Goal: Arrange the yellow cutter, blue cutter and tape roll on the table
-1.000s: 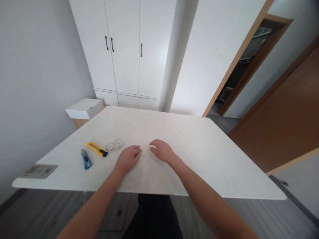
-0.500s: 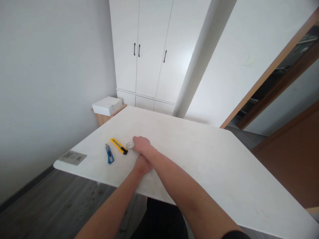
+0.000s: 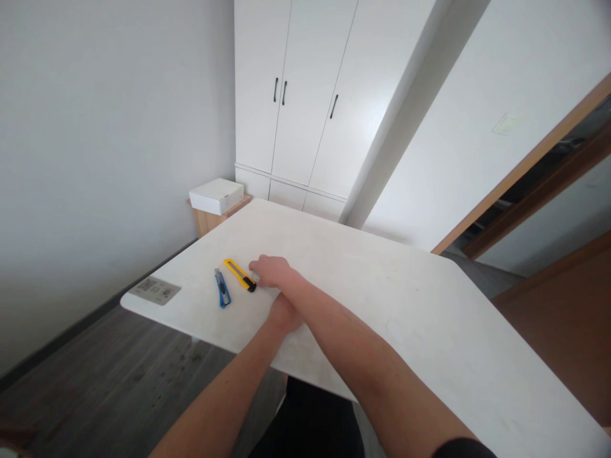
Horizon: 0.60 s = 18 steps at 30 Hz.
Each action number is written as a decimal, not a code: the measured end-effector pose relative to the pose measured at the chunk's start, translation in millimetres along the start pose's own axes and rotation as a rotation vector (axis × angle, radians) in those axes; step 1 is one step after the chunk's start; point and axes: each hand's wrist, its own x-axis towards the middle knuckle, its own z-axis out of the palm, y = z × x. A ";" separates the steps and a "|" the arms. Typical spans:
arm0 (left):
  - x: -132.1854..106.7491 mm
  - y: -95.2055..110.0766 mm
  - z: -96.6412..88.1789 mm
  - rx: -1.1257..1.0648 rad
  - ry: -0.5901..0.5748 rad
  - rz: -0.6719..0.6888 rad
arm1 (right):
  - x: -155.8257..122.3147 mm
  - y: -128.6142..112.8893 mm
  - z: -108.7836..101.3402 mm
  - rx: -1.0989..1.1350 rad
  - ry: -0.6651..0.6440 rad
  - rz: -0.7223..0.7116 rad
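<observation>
My right hand (image 3: 270, 270) reaches across my left arm, its fingers curled over a small clear round object (image 3: 255, 277), which may be a roll of tape. Most of that object is hidden behind the fingers. My left hand (image 3: 285, 313) rests low at the table under my right forearm, and its fingers are out of sight. Just left of my right hand lies a yellow utility knife (image 3: 239, 275) with a black end. Beside it, farther left, is a smaller blue utility knife (image 3: 222, 289).
A white table (image 3: 372, 286) spans the view, with a grey printed label (image 3: 155, 291) at its left corner. Past the far left edge, a white box (image 3: 217, 195) sits on a wooden stand. White cabinets (image 3: 305, 95) stand behind.
My right hand has moved over the clear round object and closed on it, covering most of it. The whole scene has shifted right as my head turned; both knives stay put on the table.
</observation>
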 end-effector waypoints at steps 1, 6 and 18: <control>0.9 0.5 -0.7 0.006 -0.010 0.004 | 1.2 -0.2 -1.4 -0.001 -0.022 0.006; 3.4 1.5 -1.4 0.056 -0.028 -0.006 | 6.3 -1.4 -5.2 -0.001 -0.079 -0.002; 4.1 2.2 -4.0 0.165 0.000 0.055 | 3.8 4.8 0.9 -0.034 -0.078 -0.035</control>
